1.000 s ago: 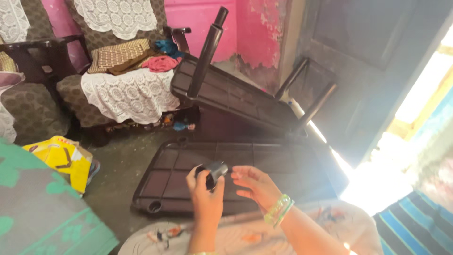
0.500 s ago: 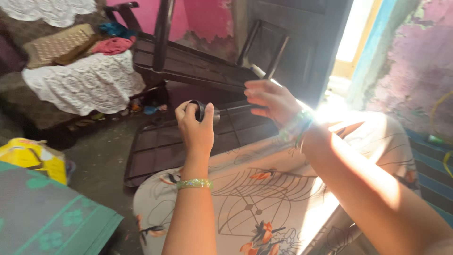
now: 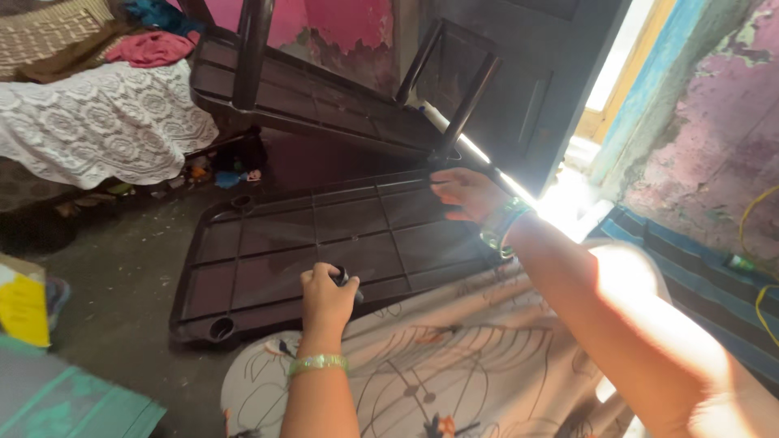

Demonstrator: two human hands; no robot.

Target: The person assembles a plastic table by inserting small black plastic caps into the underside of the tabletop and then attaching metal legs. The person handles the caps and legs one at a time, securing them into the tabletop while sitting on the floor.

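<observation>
**Dark plastic part in the left hand, over a flat ribbed panel**

Yellow cardboard, the corner of a box (image 3: pixel 23 307), sits at the far left edge on the grey floor, just above a patch of green patterned cloth (image 3: pixel 73 405). Behind it, a seat draped in white lace cloth (image 3: pixel 105 122) carries a pink crumpled garment (image 3: pixel 154 47). A dark brown ribbed plastic panel (image 3: pixel 276 243) lies flat on the floor, with round sockets at two of its corners. Over its near edge hovers the left hand (image 3: pixel 326 298), fingers curled tight around a small dark cylindrical plastic piece (image 3: pixel 342 276), of which only the top pokes out above the knuckles. A glittery green bangle (image 3: pixel 316 363) circles that wrist. Below the hands spreads a cream printed fabric with orange flowers (image 3: pixel 454 365), covering the lap. Behind the flat panel, a second dark brown plastic panel with tubular legs (image 3: pixel 324 97) leans tilted against the pink peeling wall (image 3: pixel 349 24). The right hand (image 3: pixel 469 195) is further right and higher, fingers spread loosely and holding nothing, above the flat panel's far right corner. Green and clear bangles (image 3: pixel 503 225) ring its wrist. Bright sunlight pours in beside a blue striped mat (image 3: pixel 690 259).
</observation>
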